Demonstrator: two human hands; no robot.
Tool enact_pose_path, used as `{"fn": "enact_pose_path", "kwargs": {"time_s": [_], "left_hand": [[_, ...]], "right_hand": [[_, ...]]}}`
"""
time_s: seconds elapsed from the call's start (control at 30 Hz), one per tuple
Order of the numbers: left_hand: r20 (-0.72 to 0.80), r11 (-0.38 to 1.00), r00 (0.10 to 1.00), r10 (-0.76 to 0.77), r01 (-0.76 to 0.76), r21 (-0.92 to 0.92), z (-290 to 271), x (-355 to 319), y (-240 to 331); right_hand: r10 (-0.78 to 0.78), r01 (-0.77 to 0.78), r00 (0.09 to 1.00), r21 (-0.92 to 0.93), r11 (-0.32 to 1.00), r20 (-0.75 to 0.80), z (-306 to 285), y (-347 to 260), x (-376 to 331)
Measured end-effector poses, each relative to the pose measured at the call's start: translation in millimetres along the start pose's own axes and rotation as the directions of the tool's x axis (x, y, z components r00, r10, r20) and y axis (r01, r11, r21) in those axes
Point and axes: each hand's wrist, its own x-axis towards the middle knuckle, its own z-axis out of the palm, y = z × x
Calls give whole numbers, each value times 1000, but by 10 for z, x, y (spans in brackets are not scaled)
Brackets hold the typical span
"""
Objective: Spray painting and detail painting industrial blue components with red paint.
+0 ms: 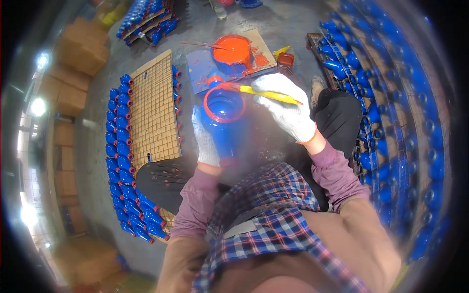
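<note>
My left hand (206, 139), in a white glove, is closed around the side of a glossy blue vase-shaped vessel (220, 131) with an orange-red rim. Its open mouth faces up towards me. My right hand (286, 105), also gloved, grips a paintbrush (271, 94) by its yellow handle. The brush's red-stained bristles lie at the far side of the rim; they appear to touch it. Just beyond the rim a small blue and red knob-like part shows; whether it belongs to the vessel I cannot tell.
Ahead, a pot of orange-red paint (233, 49) with a stick across it stands on a paint-spattered board (198, 71). At left, blue vessels (124, 132) line a wire-mesh rack (151, 112). More fill racks (366, 83) at right. Cardboard boxes (80, 46) are stacked far left.
</note>
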Motion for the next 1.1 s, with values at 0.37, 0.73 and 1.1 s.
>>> {"fn": "enact_pose_path", "kwargs": {"time_s": [0.37, 0.73, 1.1], "left_hand": [[30, 930, 979, -200, 200, -309, -365, 338, -78], [200, 954, 966, -161, 204, -218, 223, -88, -54], [154, 977, 988, -4, 36, -211, 458, -213, -78]], "right_hand": [[129, -144, 973, -69, 987, -193, -163, -227, -350], [-103, 184, 980, -592, 785, 168, -106, 56, -546], [-98, 393, 886, -620, 679, 454, 98, 101, -649]]}}
